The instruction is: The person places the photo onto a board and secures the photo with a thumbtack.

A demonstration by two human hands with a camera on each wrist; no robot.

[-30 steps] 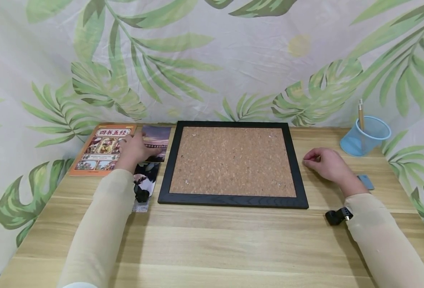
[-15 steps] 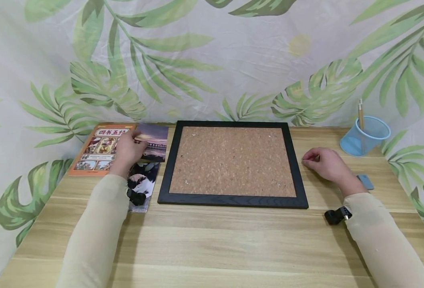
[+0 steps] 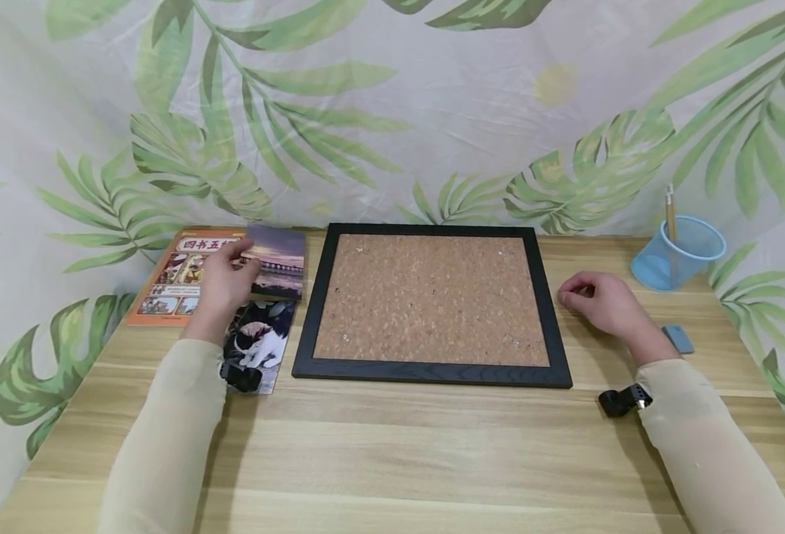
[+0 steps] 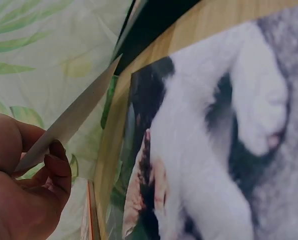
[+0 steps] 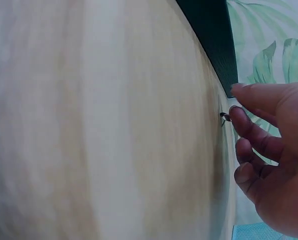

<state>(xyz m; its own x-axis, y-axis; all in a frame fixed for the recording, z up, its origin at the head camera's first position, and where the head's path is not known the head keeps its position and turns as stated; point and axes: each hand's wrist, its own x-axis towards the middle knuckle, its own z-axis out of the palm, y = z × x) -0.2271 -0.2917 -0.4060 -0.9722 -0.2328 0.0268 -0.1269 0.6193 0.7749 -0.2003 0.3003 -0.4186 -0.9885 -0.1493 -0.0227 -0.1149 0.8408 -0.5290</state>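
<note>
My left hand [image 3: 224, 278] pinches a photo of a pier at sunset [image 3: 279, 261] by its left edge. In the left wrist view the photo [image 4: 74, 117] is tilted, lifted off the table. Below it lies a photo of a black-and-white cat [image 3: 268, 341], partly covered by the wrist camera. My right hand [image 3: 599, 300] rests beside the right edge of a black-framed corkboard [image 3: 432, 300], its fingers loosely curled. A tiny dark object [image 5: 225, 118] shows by its fingertips in the right wrist view; whether they touch it I cannot tell. Small shiny bits [image 3: 360, 250] sit near the cork's corners.
An orange comic-style book [image 3: 165, 293] lies at the back left, partly under my left hand. At the back right stands a blue mesh cup [image 3: 675, 259] holding a pencil [image 3: 670, 211]. A grey-blue eraser-like block [image 3: 679, 339] lies by my right wrist. A leaf-patterned cloth hangs behind.
My left hand has drawn left over the book with the sunset photo, which has come up slightly, uncovering more of the cat photo. The right hand has stayed in place.
</note>
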